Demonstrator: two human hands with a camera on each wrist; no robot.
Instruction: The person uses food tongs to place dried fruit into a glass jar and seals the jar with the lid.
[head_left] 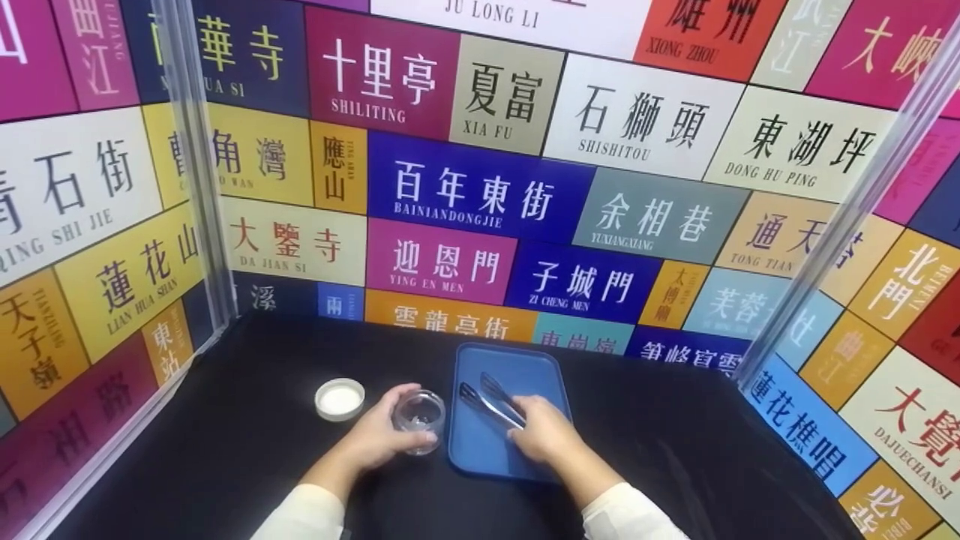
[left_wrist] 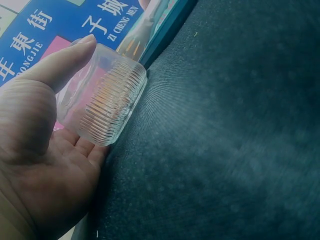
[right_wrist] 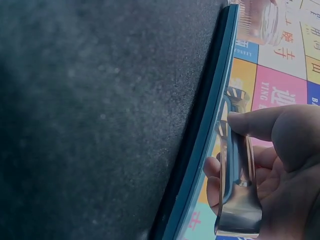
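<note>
My left hand (head_left: pixel 390 427) grips a clear glass jar (head_left: pixel 420 416) from its left side, thumb across the front. Ribbed walls show on the jar (left_wrist: pixel 112 100) in the left wrist view, where it stands on the black cloth. My right hand (head_left: pixel 546 431) holds metal tongs (head_left: pixel 491 401) over the blue tray (head_left: pixel 469 457), their slotted tips toward the far left. Thumb and fingers lie on either side of the tongs (right_wrist: pixel 240 180) in the right wrist view, with the two arms apart. Left of the jar lies a round white lid (head_left: pixel 340 399).
A black cloth (head_left: pixel 240 450) covers the table. Behind it stands a wall of colourful printed name panels (head_left: pixel 480 187), with clear upright edge strips (head_left: pixel 202 165) at the left and right corners.
</note>
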